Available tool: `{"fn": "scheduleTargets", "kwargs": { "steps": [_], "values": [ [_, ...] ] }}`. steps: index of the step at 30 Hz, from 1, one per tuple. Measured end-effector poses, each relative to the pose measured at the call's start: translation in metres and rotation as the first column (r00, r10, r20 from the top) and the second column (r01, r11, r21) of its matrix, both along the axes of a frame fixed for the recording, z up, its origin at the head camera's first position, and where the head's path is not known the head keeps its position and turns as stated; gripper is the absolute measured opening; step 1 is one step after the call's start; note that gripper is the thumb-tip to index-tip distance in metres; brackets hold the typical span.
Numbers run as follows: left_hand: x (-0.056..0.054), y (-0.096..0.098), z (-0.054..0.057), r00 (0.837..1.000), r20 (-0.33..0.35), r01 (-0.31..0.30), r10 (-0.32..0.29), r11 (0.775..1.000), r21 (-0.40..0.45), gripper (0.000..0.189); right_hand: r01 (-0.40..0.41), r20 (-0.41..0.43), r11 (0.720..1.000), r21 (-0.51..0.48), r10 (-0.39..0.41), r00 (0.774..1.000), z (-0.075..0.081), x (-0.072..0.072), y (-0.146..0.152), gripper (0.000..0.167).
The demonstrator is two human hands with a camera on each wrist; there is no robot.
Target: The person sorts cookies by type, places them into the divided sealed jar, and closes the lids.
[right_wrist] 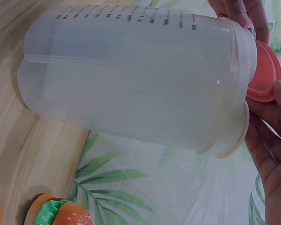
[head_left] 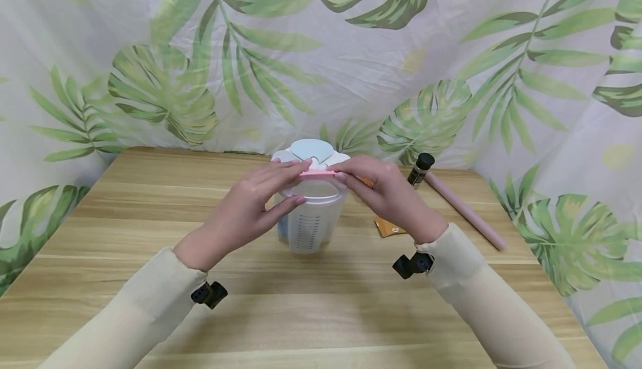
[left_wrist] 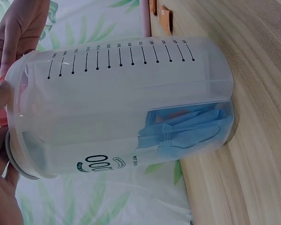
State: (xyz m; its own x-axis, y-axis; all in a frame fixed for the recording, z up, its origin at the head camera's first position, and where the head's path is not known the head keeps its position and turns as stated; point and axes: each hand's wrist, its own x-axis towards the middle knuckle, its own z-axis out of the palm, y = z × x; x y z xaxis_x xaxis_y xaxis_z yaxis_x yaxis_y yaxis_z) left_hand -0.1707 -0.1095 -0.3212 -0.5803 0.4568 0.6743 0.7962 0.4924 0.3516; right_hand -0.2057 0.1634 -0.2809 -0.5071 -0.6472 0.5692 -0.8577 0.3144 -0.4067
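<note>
A tall, translucent storage canister (head_left: pixel 308 232) with measuring marks stands upright on the table. On its top are a pale blue flap (head_left: pixel 312 150) and a pink-red flap lid (right_wrist: pixel 267 72), the latter tilted up from the rim. My right hand (head_left: pixel 378 185) pinches that pink-red flap at its edge, thumb on one face and index finger on the other. From the other side my left hand (head_left: pixel 251 196) rests on the lid with fingers extended, fingertips at the flap's left end and thumb near the rim. Blue wrapped packets (left_wrist: pixel 187 126) lie inside one compartment.
Right of the canister lie orange packets (head_left: pixel 388 228). A small dark bottle with a black cap (head_left: pixel 420 168) stands behind them, beside a long pink rod (head_left: pixel 466 213). The right wrist view also shows a toy hamburger (right_wrist: pixel 61 211). Leaf-patterned cloth (head_left: pixel 351 79) hangs behind the table.
</note>
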Motion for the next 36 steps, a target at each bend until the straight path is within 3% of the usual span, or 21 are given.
{"fn": "scheduleTargets", "kwargs": {
  "steps": [8,18,36],
  "values": [
    [-0.001,0.001,0.001,1.0,0.007,-0.002,0.002,1.0,-0.004,0.078,0.06,0.041,0.998,-0.025,-0.058,0.997,0.005,-0.008,-0.006,0.016],
    [-0.001,0.001,0.0,0.999,0.046,0.006,-0.007,1.0,0.023,0.077,0.136,0.071,0.991,0.016,-0.137,0.988,0.01,-0.009,-0.013,0.018],
    [-0.002,0.003,0.001,0.997,0.062,0.038,-0.04,0.999,0.035,0.08,0.149,0.113,0.989,0.002,-0.148,0.983,0.007,-0.008,-0.011,0.02]
  ]
}}
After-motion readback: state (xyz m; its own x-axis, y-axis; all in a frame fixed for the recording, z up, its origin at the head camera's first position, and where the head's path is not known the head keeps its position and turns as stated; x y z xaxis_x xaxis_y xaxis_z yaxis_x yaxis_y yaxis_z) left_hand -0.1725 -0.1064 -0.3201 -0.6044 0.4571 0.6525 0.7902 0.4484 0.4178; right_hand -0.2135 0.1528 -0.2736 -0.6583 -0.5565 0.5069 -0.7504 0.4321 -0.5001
